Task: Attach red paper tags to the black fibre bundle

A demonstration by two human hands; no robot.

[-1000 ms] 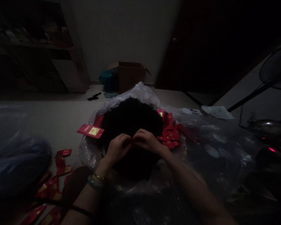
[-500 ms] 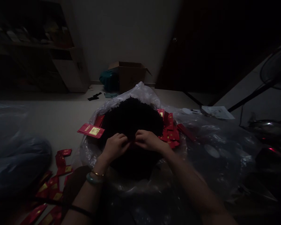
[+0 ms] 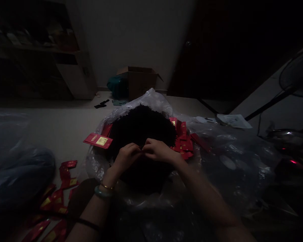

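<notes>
My left hand (image 3: 127, 155) and my right hand (image 3: 155, 149) meet over a dark heap of loose, leaf-like bits (image 3: 143, 124). Both are closed in a pinch, fingertips nearly touching. Between them is a small dark reddish thing, mostly covered by the fingers and too dim to name. The heap fills a container lined with a clear plastic bag (image 3: 154, 95). Red packets with gold labels (image 3: 98, 140) rest on the bag's left rim. More red packets (image 3: 185, 144) are piled along its right side, close to my right hand.
Red packets (image 3: 62, 198) lie scattered on the floor at left, beside a dark plastic-covered bundle (image 3: 22, 171). Clear plastic sheeting (image 3: 232, 151) spreads out at right. Against the back wall stands an open cardboard box (image 3: 142, 82) next to a teal bag (image 3: 117, 86). The room is very dark.
My hands have come closer together, and the fingertips have risen slightly. The reddish thing between them shows less than before. The heap and the packets around it look the same.
</notes>
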